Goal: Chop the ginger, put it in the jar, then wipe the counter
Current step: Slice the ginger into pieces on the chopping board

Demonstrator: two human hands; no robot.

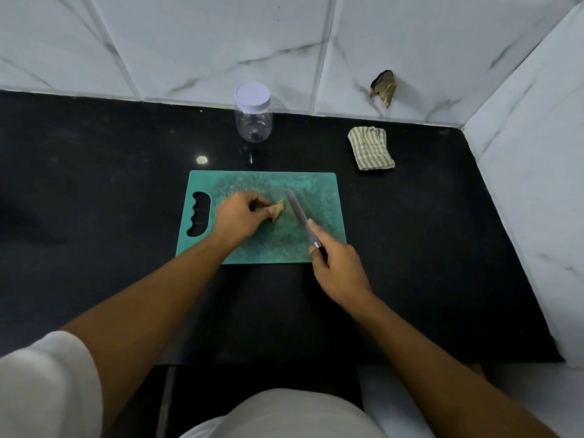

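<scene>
My left hand (238,218) is curled down on the cutting board, fingertips pinching one end of the ginger (278,210) and pinning it flat; my right hand (339,268) is wrapped closed round the handle of the knife (301,218), forefinger laid along the spine. Black stone bench (94,184) fills most of the view, glossy, speckled, backed by white marble-veined wall tiles (189,42) that turn a corner on the right. Green cutting board (319,197) lies at centre, surface heavily scored and pale with wear, its slotted grip handle on the left side. Both my forearms reach in from below, bare; a white sleeve (47,390) shows at the lower left. Clear plastic jar (253,116) stands upright at the back of the bench against the wall, beyond the board, white lid screwed on, nothing visible inside. Folded striped cloth (371,148) sits on the bench to the right of the jar, well apart from the board's far right corner. Knife blade angles away from me up the board, just to the right of the ginger; whether the edge touches the root I cannot tell. Ginger is one small tan knob, uncut, near the middle of the board. A ragged brownish patch (384,88) marks the wall tile above the cloth.
</scene>
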